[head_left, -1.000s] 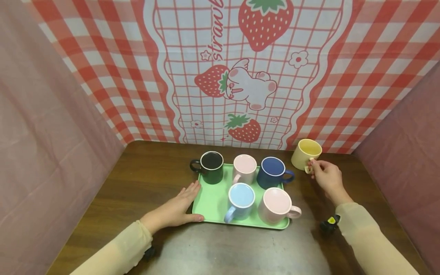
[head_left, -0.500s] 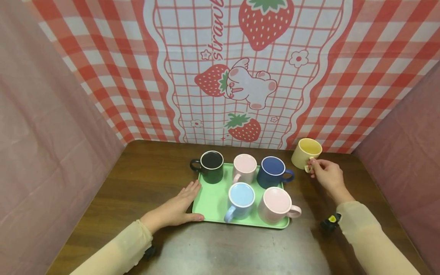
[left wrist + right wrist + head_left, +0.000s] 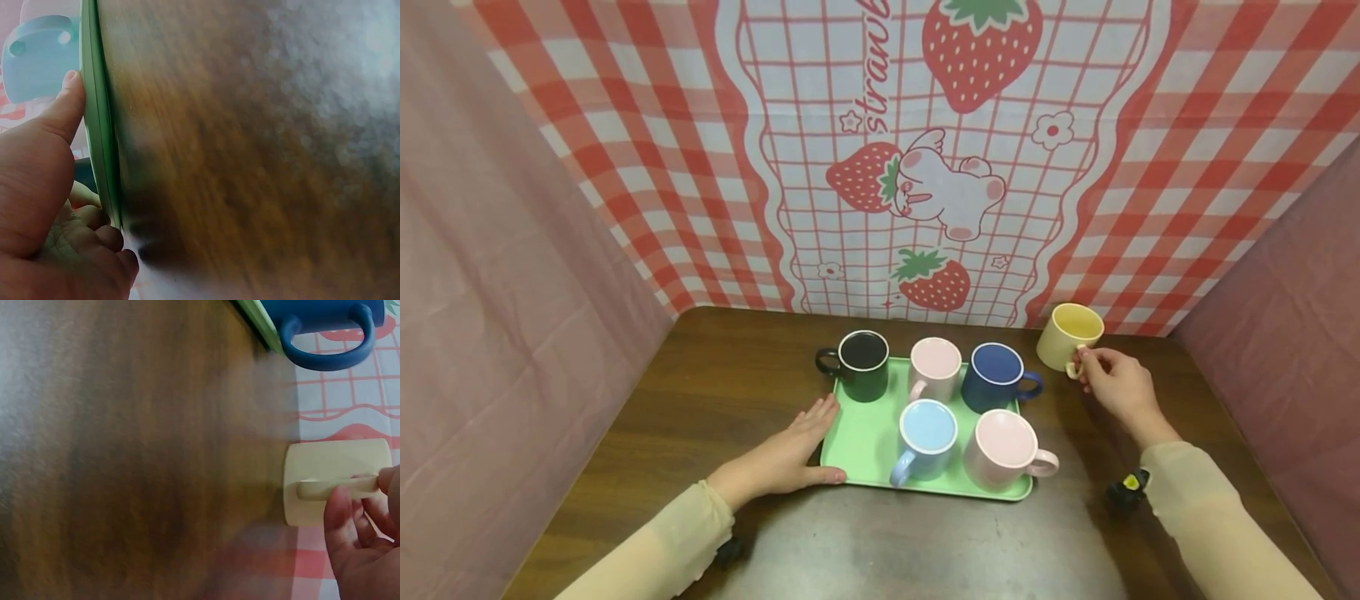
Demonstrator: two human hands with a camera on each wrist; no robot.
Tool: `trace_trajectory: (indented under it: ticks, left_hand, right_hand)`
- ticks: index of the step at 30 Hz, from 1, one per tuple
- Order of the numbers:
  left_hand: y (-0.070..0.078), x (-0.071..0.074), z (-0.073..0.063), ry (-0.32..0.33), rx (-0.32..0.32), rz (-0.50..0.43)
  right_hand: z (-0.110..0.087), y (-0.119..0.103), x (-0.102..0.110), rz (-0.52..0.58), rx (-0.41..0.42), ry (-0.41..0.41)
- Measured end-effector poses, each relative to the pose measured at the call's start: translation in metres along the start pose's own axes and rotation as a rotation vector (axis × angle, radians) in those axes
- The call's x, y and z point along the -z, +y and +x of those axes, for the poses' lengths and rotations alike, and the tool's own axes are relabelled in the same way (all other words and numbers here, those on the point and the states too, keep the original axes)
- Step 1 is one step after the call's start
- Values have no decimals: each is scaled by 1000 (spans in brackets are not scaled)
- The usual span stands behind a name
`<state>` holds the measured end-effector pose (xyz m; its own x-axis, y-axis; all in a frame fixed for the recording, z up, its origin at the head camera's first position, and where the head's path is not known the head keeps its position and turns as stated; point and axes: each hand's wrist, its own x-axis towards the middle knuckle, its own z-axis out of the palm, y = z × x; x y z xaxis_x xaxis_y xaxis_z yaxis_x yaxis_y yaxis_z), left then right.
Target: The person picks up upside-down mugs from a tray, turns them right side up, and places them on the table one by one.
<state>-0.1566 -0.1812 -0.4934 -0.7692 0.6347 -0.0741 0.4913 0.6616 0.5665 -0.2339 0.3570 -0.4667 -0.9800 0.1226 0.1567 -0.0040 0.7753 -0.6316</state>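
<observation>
My right hand [image 3: 1118, 386] pinches the handle of a yellow mug [image 3: 1060, 344], which stands upright on the table at the back right, off the tray. In the right wrist view, thumb and fingers meet at the handle of the yellow mug [image 3: 337, 456]. My left hand [image 3: 778, 457] rests against the left end of a green tray [image 3: 857, 458], fingers extended along the side and thumb at the front corner. In the left wrist view the thumb lies against the rim of the green tray [image 3: 97, 106], and the other fingers bend near its underside.
On the tray stand a black mug [image 3: 863, 375], a light blue mug [image 3: 927, 433], a dark blue mug [image 3: 992, 379] and two pink mugs, one at the back [image 3: 934, 367] and one at the front [image 3: 1000, 450]. A checked strawberry cloth [image 3: 910, 192] hangs behind the wooden table [image 3: 700, 375].
</observation>
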Motion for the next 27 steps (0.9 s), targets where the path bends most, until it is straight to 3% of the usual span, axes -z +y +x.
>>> trace_trajectory:
  ticks: [4, 9, 17, 20, 27]
  left_hand:
    - [0, -2, 0, 0, 10, -8]
    - [0, -3, -1, 7, 16, -26]
    - [-12, -10, 0, 73, -52, -112]
    - [-20, -16, 2, 95, -73, -98]
    - [-15, -11, 1, 72, -57, -108]
  right_hand:
    - [-2, 1, 7, -90, 9, 64]
    - [-5, -5, 18, -104, 43, 116]
    - [-11, -29, 28, -104, 296, 72]
    - [-14, -39, 26, -127, 412, 38]
    - [-20, -60, 13, -182, 599, -15]
